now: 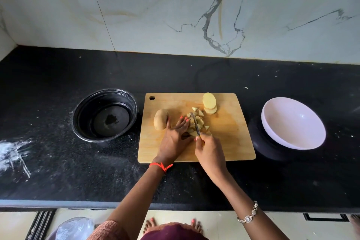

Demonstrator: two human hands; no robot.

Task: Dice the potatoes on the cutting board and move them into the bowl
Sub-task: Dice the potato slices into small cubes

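Now cutting potato pieces (196,122) on the cutting board (229,128) with right hand (209,152) fingers closed around knife (195,122), left hand (174,137) fingers spread flat, holding nothing.

A speckled black stone counter (58,171) runs wall to wall, dusted white near its left edge. Behind it rises a glossy white marble-look wall (155,15) with grey and ochre veins. Below the front edge, pale floor tiles (224,226) show.

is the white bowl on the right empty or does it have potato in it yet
Empty. The white bowl shows only its bare inside; the diced pieces all lie on the cutting board.
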